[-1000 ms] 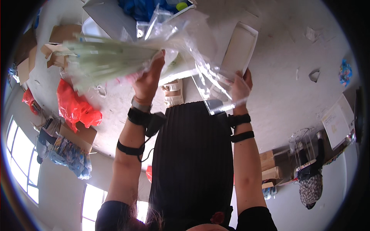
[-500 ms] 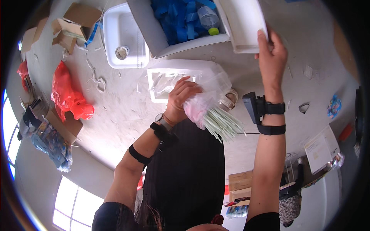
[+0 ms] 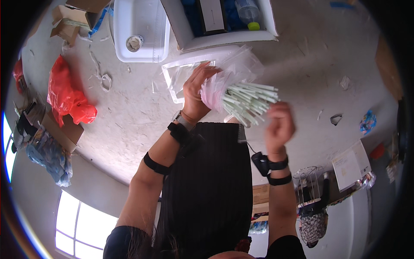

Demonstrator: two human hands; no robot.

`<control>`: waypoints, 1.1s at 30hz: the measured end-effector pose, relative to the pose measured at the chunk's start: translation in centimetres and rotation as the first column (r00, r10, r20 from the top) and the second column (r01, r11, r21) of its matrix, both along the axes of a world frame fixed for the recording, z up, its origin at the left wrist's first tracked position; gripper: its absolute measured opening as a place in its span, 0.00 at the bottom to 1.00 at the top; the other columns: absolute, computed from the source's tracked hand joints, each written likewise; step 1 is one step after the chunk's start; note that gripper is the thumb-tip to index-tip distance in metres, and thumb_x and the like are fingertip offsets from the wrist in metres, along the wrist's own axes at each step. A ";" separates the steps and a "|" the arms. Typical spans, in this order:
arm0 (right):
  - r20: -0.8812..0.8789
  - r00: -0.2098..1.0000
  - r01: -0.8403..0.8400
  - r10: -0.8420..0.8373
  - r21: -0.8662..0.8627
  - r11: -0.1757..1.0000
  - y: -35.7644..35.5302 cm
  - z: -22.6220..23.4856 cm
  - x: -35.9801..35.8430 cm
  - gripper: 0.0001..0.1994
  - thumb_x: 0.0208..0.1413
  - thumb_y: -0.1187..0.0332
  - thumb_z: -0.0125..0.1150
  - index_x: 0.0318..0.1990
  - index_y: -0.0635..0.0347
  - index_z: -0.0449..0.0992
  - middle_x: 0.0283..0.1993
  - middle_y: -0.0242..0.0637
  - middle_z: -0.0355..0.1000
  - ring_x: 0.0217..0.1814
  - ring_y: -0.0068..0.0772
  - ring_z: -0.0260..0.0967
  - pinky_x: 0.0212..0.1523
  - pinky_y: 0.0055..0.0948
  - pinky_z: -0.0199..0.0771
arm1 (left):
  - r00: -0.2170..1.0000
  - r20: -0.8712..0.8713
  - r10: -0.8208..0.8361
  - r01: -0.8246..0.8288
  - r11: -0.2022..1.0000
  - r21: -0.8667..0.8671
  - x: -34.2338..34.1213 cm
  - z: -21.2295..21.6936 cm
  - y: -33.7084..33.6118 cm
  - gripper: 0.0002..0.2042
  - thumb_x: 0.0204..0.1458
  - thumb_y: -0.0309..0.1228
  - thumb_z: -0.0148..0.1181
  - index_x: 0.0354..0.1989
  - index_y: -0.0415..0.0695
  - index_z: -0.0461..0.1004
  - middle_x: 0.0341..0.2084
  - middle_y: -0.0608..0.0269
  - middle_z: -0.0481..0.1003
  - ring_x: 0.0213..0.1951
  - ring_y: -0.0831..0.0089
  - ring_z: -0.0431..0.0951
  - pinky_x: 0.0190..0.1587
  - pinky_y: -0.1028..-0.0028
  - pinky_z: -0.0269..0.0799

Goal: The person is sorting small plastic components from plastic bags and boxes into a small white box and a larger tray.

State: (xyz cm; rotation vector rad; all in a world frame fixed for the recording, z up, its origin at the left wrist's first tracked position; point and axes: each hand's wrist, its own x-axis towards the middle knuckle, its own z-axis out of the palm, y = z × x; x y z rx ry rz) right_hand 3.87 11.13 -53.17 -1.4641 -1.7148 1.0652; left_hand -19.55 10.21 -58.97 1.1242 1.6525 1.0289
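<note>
A bundle of thin, pale green sticks (image 3: 248, 101), wrapped at one end in a clear plastic bag (image 3: 239, 67) with a pink part, is held in my left hand (image 3: 200, 88). The fingers wrap round the wrapped end, and the loose ends point right. My right hand (image 3: 280, 125) is beside those loose ends, its fingers curled but smeared by motion. Whether it touches the sticks I cannot tell. Under the bag and my left hand lies a white-framed container (image 3: 172, 71), partly covered.
Ahead stands an open carton (image 3: 228, 43) with a clear bottle (image 3: 248, 15) and a dark-edged white panel (image 3: 213, 16). Left of it is a white plastic tub (image 3: 123, 54). A red plastic bag (image 3: 64, 95) lies left. Another person (image 3: 312, 224) is at lower right.
My right hand has let go of a flat white tray-like piece beside the carton and come back to the sticks. A dark-edged white panel now shows in the carton. The sticks point less downward.
</note>
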 end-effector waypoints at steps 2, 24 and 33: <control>0.048 0.939 -0.342 0.341 0.025 0.939 -3.2 -1.6 -2.1 0.14 0.40 0.85 0.55 0.37 0.63 0.74 0.39 0.42 0.74 0.47 0.47 0.75 0.50 0.42 0.77 | 1.000 0.005 0.002 -0.002 1.000 0.011 0.4 -0.4 0.4 0.19 0.37 0.28 0.75 0.39 0.40 0.78 0.38 0.57 0.81 0.45 0.54 0.81 0.61 0.57 0.71; 0.564 0.577 -0.557 0.591 -0.258 0.790 -5.3 -10.5 -5.2 0.15 0.49 0.70 0.64 0.45 0.62 0.78 0.43 0.39 0.74 0.53 0.38 0.71 0.61 0.34 0.68 | 0.989 -0.149 -0.001 -0.004 1.000 -0.027 -6.6 9.0 -3.8 0.22 0.45 0.35 0.68 0.45 0.40 0.67 0.40 0.58 0.71 0.43 0.67 0.71 0.50 0.67 0.66; 0.513 0.727 -0.457 0.457 -0.135 0.879 -5.4 -11.0 -6.1 0.14 0.50 0.72 0.62 0.45 0.69 0.76 0.48 0.46 0.73 0.56 0.42 0.70 0.62 0.37 0.68 | 0.774 0.086 0.627 -0.613 0.776 -0.147 -14.5 13.2 -13.2 0.22 0.60 0.29 0.60 0.62 0.37 0.67 0.51 0.52 0.75 0.47 0.66 0.77 0.53 0.65 0.75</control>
